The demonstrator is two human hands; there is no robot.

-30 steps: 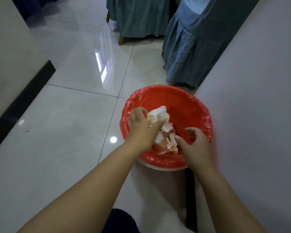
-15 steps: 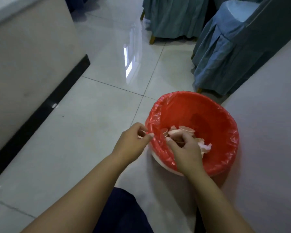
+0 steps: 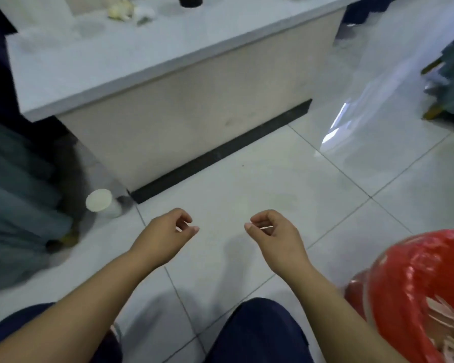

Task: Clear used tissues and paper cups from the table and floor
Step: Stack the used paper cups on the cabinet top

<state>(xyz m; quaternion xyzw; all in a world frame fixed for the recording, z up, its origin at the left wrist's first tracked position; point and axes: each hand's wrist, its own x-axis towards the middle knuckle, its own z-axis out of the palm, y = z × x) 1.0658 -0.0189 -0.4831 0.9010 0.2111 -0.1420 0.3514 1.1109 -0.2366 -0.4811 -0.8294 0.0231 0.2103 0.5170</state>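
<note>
Withdrawn from the red bin (image 3: 417, 271) at near right, the left hand (image 3: 168, 231) and right hand (image 3: 270, 231) hover loosely curled and empty, probably free for the paper cup (image 3: 101, 203) on the floor at left.

Both hands hover side by side over the white tiled floor (image 3: 286, 179), apart from each other. The left hand (image 3: 168, 233) and the right hand (image 3: 273, 233) each have loosely curled fingers. A white paper cup (image 3: 100, 201) lies on its side on the floor by the corner of the table (image 3: 116, 61), to the left of the left hand. Crumpled tissues (image 3: 121, 10) lie on the far part of the tabletop, blurred. At the lower right stands a bin lined with a red bag (image 3: 417, 284), with pale paper scraps (image 3: 446, 318) inside. Grey-green chair covers (image 3: 16, 192) hang at the left edge. Knees in dark blue trousers (image 3: 260, 331) show below.
</note>
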